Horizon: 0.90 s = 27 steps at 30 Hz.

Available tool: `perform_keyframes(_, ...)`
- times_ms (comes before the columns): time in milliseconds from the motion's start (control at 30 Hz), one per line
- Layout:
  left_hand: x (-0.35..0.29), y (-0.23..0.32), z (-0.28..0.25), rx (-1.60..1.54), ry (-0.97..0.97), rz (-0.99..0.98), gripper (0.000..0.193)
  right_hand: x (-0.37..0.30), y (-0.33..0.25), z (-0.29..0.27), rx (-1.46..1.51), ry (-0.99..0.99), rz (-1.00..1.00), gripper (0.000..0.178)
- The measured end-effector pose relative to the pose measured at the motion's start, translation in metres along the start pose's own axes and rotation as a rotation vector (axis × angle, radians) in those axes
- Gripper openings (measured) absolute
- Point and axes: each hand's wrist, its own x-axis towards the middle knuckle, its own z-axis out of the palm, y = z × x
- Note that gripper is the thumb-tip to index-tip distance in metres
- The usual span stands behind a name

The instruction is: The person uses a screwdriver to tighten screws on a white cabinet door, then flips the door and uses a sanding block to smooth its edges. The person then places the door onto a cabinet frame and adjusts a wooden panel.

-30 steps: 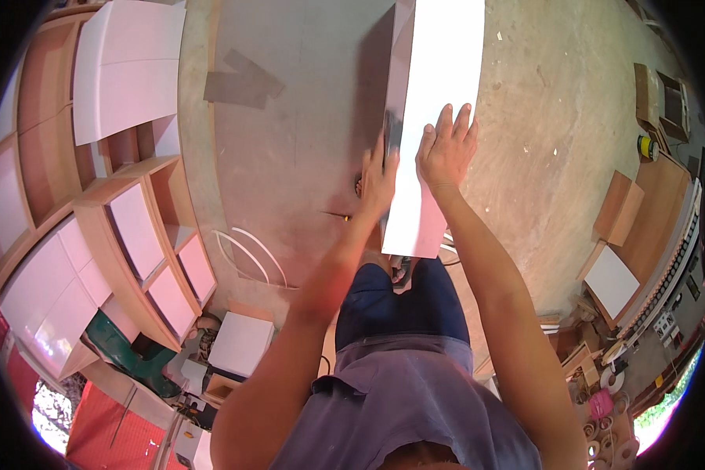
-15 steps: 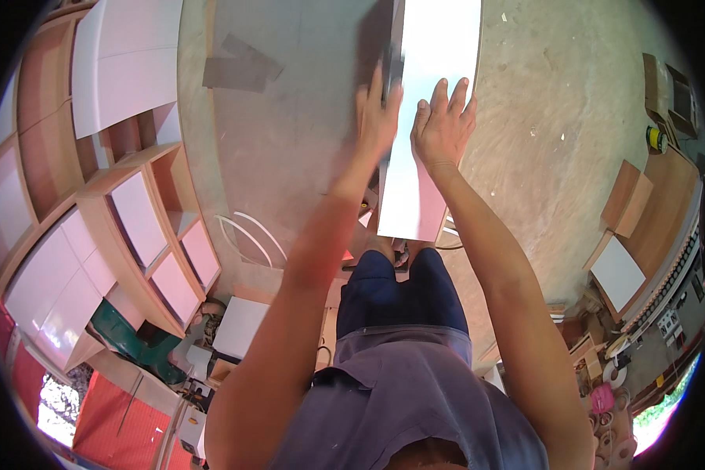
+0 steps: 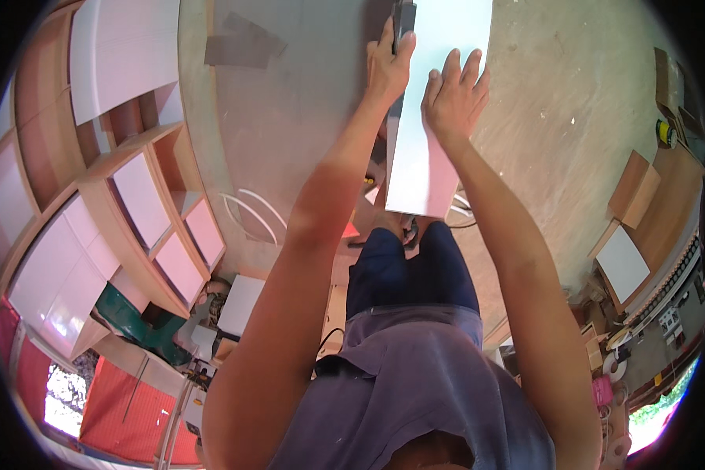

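In front of my legs stretches a long white panel (image 3: 417, 174), its near end by my knees and its far end beyond the upper edge of the picture. My left hand (image 3: 389, 72) is closed on a dark block (image 3: 403, 27), pressed along the panel's left edge; what kind of tool it is I cannot make out. Flat on the white face, close to the right edge, lies my right hand (image 3: 456, 98), fingers spread and holding nothing.
Wooden cabinets with white fronts (image 3: 142, 197) stand along the left. A green plastic chair (image 3: 139, 325) is at lower left. Curved white strips (image 3: 251, 213) lie on the floor. To the right are a wooden offcut (image 3: 633, 188), a white board (image 3: 623, 264) and a yellow roll (image 3: 666, 133).
My left hand has slid away from me along the panel's left edge with the dark block. My right hand sits slightly farther up in the picture, and the view has shifted a little.
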Motion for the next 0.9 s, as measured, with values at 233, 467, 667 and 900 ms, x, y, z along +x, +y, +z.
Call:
perform_keyframes(233,-0.233,-0.061,-0.011,-0.224,-0.078,-0.088,0.059,0.001,0.01,0.003,-0.015,-0.036,0.076,0.053)
perform_keyframes(467,-0.109,-0.051,-0.004,-0.076,-0.156,-0.16,0.059,-0.002,0.007,0.004,0.003,0.007,0.035,0.053)
perform_keyframes(667,-0.246,-0.094,-0.014,0.026,-0.12,-0.174,0.058,-0.006,0.01,0.006,-0.009,0.012,0.064,0.053)
perform_keyframes(900,-0.198,-0.088,-0.003,0.09,-0.047,-0.13,0.06,-0.002,0.009,0.003,-0.013,0.012,0.032,0.053)
